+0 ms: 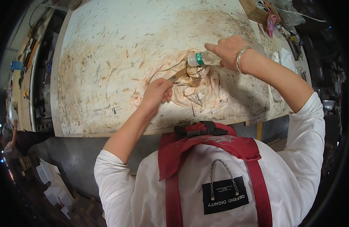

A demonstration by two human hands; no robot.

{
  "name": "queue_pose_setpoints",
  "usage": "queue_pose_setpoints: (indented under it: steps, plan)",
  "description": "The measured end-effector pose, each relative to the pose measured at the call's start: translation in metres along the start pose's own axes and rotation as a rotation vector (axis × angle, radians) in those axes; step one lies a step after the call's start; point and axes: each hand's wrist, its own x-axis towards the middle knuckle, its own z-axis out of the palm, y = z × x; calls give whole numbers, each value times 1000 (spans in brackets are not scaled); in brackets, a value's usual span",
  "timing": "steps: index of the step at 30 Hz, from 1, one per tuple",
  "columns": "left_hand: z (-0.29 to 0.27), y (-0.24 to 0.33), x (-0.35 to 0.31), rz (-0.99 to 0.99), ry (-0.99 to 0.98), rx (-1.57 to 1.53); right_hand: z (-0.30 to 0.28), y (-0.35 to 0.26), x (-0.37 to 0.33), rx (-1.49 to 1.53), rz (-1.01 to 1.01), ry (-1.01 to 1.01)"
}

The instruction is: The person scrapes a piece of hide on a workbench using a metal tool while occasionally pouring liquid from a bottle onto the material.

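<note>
Over the remote feed I am seeing a pale worktable (106,56) spreading out under and around the crumpled sheet (182,96), which I am taking as landmark. The table's surface is showing brown stains and scratches. On the near side of the sheet, the wearer's red apron (170,162) is hanging over a white shirt. The sheet itself is lying in folds, streaked brown; whether it is cloth or film, I cannot tell. Above its far right part, a clear bottle (210,58) with a green band is tilting, its whitish mouth end pointing left; whether it is capped, I cannot tell. The right hand (231,53) is grasping this bottle, its fingers wrapping the body just beyond the sheet's right part. Well beyond the sheet, to the far right, a wooden box (256,13) is standing. At the sheet's left side, the left hand (158,92) is closing around one end of a flat strip (177,75), and the strip is reaching in over the sheet. Near the strip's far end, an amber-coloured lump (193,80) is resting on the sheet, below the bottle's mouth end; its kind is unclear. To the sheet's right, a bracelet (239,60) is circling the right wrist.
</note>
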Motion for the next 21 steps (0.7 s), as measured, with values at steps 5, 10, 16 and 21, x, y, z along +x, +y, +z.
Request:
queue_pose_setpoints:
  steps: [5,10,16,21]
  plan:
    - [-5,-5,-2,235,-24,264,-6,-9,-12,25,-49,18]
    - [-8,11,-6,1196,199,1548,-7,-8,-16,90,-57,85]
    - [-7,17,-10,1310,210,1682,-5,-6,-13,73,-74,78]
    - [-4,17,-4,1423,190,1603,-8,-10,-20,9,-69,7]
